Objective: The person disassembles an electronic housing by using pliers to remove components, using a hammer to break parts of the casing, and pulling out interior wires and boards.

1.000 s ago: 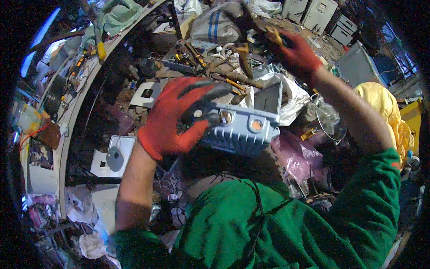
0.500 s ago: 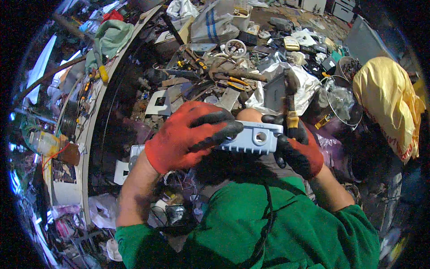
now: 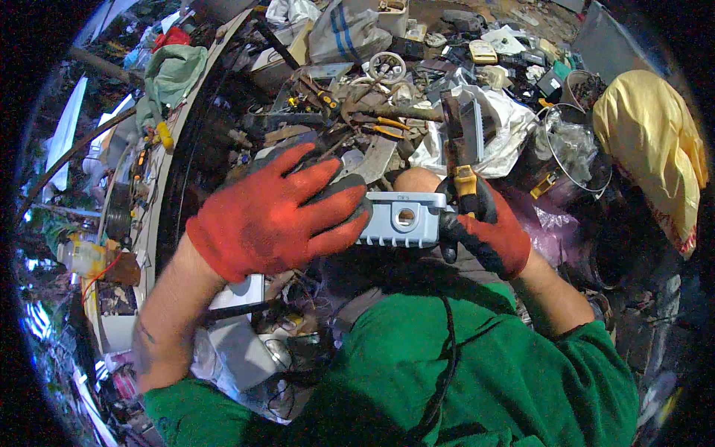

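Note:
A light grey plastic housing [image 3: 402, 220] with a round hole and a ribbed lower edge is between my hands, in front of a bare knee [image 3: 417, 181]. My left hand [image 3: 279, 216], in a red and black glove, has its fingers spread; their tips overlap the housing's left end and hide it. My right hand [image 3: 495, 231], gloved alike, is closed round the yellow and black handle of an upright tool [image 3: 465, 182]. The tool's upper part is dark metal, its kind unclear. The right fingers also meet the housing's right end; how firmly they hold it cannot be seen.
Scrap and tools cover the ground ahead, among them yellow-handled pliers [image 3: 391, 127]. A grey plastic frame [image 3: 475, 127] lies by a white bag [image 3: 514, 127]. At the right stand a wire-handled bucket [image 3: 573, 160] and a yellow sack [image 3: 648, 141]. A ledge [image 3: 160, 171] runs along the left.
My left hand has moved left and spread its fingers, uncovering less of its thumb side. The housing, right hand and tool have shifted slightly left, and the tool leans more to the left.

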Demonstrator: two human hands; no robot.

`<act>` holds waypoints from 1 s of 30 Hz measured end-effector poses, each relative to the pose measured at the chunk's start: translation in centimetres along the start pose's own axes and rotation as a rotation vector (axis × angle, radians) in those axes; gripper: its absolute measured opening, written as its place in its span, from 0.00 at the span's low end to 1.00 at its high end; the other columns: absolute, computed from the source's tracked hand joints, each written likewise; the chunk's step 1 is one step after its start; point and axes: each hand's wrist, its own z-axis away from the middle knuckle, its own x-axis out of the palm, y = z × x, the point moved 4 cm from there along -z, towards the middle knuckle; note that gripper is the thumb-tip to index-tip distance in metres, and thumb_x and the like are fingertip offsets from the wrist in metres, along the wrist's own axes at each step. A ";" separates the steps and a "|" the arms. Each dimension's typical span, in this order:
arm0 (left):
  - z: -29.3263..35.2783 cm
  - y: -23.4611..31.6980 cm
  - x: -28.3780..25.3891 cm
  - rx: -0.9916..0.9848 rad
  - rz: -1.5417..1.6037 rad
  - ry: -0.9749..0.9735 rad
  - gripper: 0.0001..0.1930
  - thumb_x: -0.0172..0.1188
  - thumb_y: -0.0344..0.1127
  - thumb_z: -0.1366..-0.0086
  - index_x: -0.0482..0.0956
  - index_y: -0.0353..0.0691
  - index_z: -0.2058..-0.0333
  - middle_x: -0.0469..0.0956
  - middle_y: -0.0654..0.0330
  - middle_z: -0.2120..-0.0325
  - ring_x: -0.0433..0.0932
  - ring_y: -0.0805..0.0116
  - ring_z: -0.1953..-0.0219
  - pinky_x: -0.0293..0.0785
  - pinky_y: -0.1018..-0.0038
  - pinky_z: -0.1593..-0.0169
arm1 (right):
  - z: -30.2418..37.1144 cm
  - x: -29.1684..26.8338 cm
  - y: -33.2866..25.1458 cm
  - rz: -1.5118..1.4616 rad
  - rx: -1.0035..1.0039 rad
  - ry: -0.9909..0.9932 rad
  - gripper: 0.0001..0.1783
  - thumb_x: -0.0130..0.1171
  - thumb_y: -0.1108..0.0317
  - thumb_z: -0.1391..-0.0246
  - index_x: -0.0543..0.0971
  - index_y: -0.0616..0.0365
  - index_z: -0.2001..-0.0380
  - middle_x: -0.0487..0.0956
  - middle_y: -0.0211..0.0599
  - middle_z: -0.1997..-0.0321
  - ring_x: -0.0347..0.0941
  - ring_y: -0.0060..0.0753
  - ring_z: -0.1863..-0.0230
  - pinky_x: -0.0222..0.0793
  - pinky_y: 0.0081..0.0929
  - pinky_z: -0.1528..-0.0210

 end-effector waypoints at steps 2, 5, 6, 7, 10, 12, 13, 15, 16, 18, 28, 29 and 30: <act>-0.7 -0.7 -0.2 0.107 0.003 -0.018 0.15 0.56 0.38 0.47 0.75 0.50 0.59 0.74 0.63 0.55 0.72 0.56 0.51 0.71 0.52 0.47 | 0.0 -1.2 1.1 0.135 0.021 0.066 0.34 0.64 0.63 0.50 0.64 0.57 0.41 0.74 0.32 0.50 0.71 0.25 0.51 0.67 0.27 0.47; -1.1 -1.1 -0.7 0.223 0.000 -0.075 0.14 0.56 0.39 0.48 0.74 0.50 0.60 0.73 0.64 0.57 0.72 0.58 0.52 0.72 0.52 0.47 | 0.3 -0.4 0.8 0.052 -0.005 0.087 0.34 0.65 0.65 0.50 0.64 0.57 0.40 0.74 0.32 0.50 0.71 0.25 0.51 0.68 0.27 0.48; -1.0 -1.1 -0.4 0.247 0.019 -0.087 0.14 0.56 0.39 0.48 0.74 0.50 0.61 0.73 0.64 0.58 0.72 0.58 0.52 0.72 0.53 0.47 | 0.3 -0.2 0.8 0.052 0.004 0.077 0.35 0.65 0.65 0.50 0.64 0.57 0.40 0.74 0.31 0.50 0.71 0.25 0.52 0.68 0.27 0.48; -0.9 -1.0 -0.1 0.272 0.040 -0.099 0.14 0.56 0.39 0.48 0.74 0.49 0.61 0.73 0.63 0.59 0.72 0.59 0.53 0.72 0.53 0.47 | 0.3 -0.1 0.9 0.052 0.013 0.066 0.35 0.65 0.66 0.50 0.63 0.57 0.40 0.74 0.31 0.50 0.71 0.24 0.52 0.68 0.27 0.48; -1.8 -1.5 0.1 0.182 0.123 -0.175 0.12 0.57 0.39 0.50 0.74 0.47 0.65 0.74 0.61 0.64 0.75 0.60 0.62 0.74 0.58 0.52 | 0.1 0.0 0.8 0.034 -0.013 0.047 0.36 0.65 0.66 0.50 0.63 0.57 0.39 0.74 0.31 0.51 0.71 0.23 0.53 0.68 0.27 0.49; -2.5 -2.2 0.4 -0.085 0.288 -0.265 0.12 0.59 0.41 0.49 0.74 0.42 0.67 0.75 0.58 0.68 0.76 0.56 0.66 0.73 0.60 0.60 | -0.1 -0.2 0.8 -0.040 -0.013 0.073 0.36 0.65 0.66 0.50 0.62 0.57 0.39 0.74 0.30 0.51 0.71 0.23 0.53 0.68 0.26 0.49; -2.2 -2.2 0.8 -0.242 0.316 -0.293 0.13 0.59 0.41 0.47 0.74 0.40 0.67 0.75 0.57 0.68 0.76 0.55 0.65 0.72 0.59 0.61 | -0.1 -0.1 1.0 -0.104 0.007 0.102 0.35 0.64 0.66 0.49 0.62 0.57 0.39 0.74 0.30 0.52 0.71 0.22 0.53 0.69 0.26 0.50; -1.8 -2.2 1.1 -0.552 0.364 -0.339 0.14 0.58 0.42 0.45 0.73 0.37 0.67 0.75 0.55 0.69 0.76 0.52 0.64 0.71 0.57 0.62 | -0.3 -0.2 0.9 -0.106 0.010 0.116 0.35 0.64 0.67 0.49 0.62 0.58 0.40 0.74 0.30 0.52 0.71 0.22 0.53 0.69 0.25 0.50; -1.4 -2.3 1.4 -0.704 0.450 -0.493 0.16 0.55 0.43 0.41 0.73 0.34 0.62 0.75 0.50 0.68 0.76 0.48 0.61 0.71 0.59 0.56 | -0.4 -0.2 0.4 -0.043 -0.004 0.099 0.35 0.64 0.67 0.49 0.62 0.58 0.40 0.74 0.30 0.52 0.71 0.22 0.53 0.69 0.25 0.50; -0.3 -2.6 0.3 -0.765 0.592 -0.117 0.16 0.56 0.42 0.40 0.74 0.36 0.59 0.74 0.46 0.61 0.74 0.46 0.57 0.70 0.59 0.52 | -0.5 -0.4 0.5 -0.022 -0.067 0.056 0.35 0.64 0.68 0.50 0.62 0.59 0.40 0.74 0.30 0.53 0.70 0.22 0.53 0.69 0.24 0.51; 0.2 0.1 1.2 -0.518 0.557 0.083 0.25 0.66 0.34 0.52 0.75 0.39 0.53 0.72 0.49 0.55 0.71 0.46 0.50 0.69 0.59 0.47 | -0.7 -1.3 2.0 -0.062 -0.026 0.062 0.37 0.65 0.67 0.51 0.63 0.57 0.39 0.75 0.30 0.53 0.70 0.22 0.55 0.68 0.25 0.51; 0.4 0.2 1.6 -0.531 0.569 0.099 0.25 0.66 0.34 0.53 0.75 0.40 0.53 0.72 0.49 0.55 0.71 0.46 0.50 0.70 0.59 0.47 | -0.4 -1.8 2.6 -0.046 -0.018 0.071 0.36 0.66 0.67 0.52 0.63 0.57 0.40 0.75 0.30 0.53 0.70 0.22 0.55 0.68 0.25 0.51; 1.2 0.8 1.7 -0.564 0.573 0.099 0.25 0.66 0.34 0.53 0.75 0.40 0.53 0.72 0.50 0.55 0.71 0.46 0.50 0.70 0.59 0.47 | -0.3 -1.6 2.9 -0.043 -0.007 0.058 0.36 0.66 0.66 0.52 0.63 0.57 0.40 0.75 0.31 0.53 0.70 0.22 0.55 0.68 0.25 0.52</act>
